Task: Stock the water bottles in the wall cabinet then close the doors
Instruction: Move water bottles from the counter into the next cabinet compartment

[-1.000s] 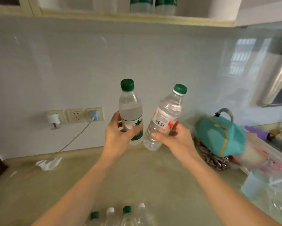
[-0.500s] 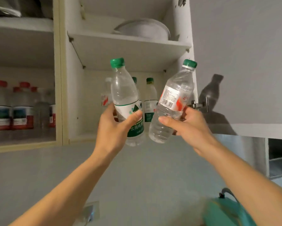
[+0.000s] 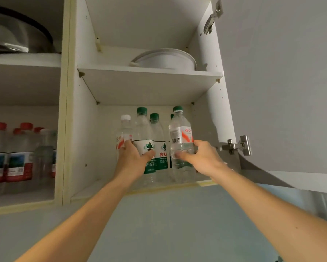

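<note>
Both arms having risen since earlier, bottles now sitting inside wall cabinet [image 3: 140, 80] lower shelf; left hand [image 3: 133, 159] fingers wrapping green-label bottle [image 3: 144, 140], right hand [image 3: 204, 157] fingers wrapping red-label bottle [image 3: 180, 137], both upright beside stocked bottles [image 3: 158, 144]

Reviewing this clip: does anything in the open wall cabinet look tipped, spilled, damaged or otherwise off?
Nothing stands out. The left hand grips a green-labelled clear bottle and the right hand a red-and-white-labelled clear bottle, both upright on the white lower shelf. Bottles behind stand capped; no spill shows.
</note>
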Demonstrator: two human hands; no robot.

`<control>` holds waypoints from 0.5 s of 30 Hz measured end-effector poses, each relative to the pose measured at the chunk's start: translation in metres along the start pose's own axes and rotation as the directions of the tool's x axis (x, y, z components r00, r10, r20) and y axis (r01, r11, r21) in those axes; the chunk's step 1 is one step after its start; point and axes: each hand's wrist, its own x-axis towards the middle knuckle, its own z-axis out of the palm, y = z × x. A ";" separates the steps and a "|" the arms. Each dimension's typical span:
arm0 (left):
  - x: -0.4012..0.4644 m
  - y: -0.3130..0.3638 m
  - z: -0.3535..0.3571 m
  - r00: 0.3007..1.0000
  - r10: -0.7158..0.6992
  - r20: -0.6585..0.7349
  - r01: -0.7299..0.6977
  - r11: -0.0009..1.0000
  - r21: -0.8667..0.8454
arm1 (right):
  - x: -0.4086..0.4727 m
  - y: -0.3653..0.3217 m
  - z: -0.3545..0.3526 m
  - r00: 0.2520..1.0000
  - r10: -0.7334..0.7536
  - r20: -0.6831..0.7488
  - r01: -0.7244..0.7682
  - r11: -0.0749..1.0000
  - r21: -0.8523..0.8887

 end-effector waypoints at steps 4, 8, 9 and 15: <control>0.012 -0.002 0.013 1.000 -0.003 0.030 0.000 0.996 0.095 | 0.011 0.007 0.007 1.000 -0.001 0.021 0.001 1.000 -0.012; 0.020 -0.003 0.027 0.998 0.029 0.057 -0.033 0.996 0.086 | 0.021 0.015 0.013 0.999 0.004 0.038 -0.005 0.999 0.032; 0.022 -0.003 0.031 0.998 0.035 0.055 -0.039 0.996 0.076 | 0.023 0.017 0.014 0.999 0.004 0.038 -0.006 0.999 0.036; 0.038 -0.006 0.059 0.995 0.025 0.098 -0.028 0.999 0.033 | 0.037 0.031 0.019 1.000 0.009 0.009 -0.009 1.000 -0.005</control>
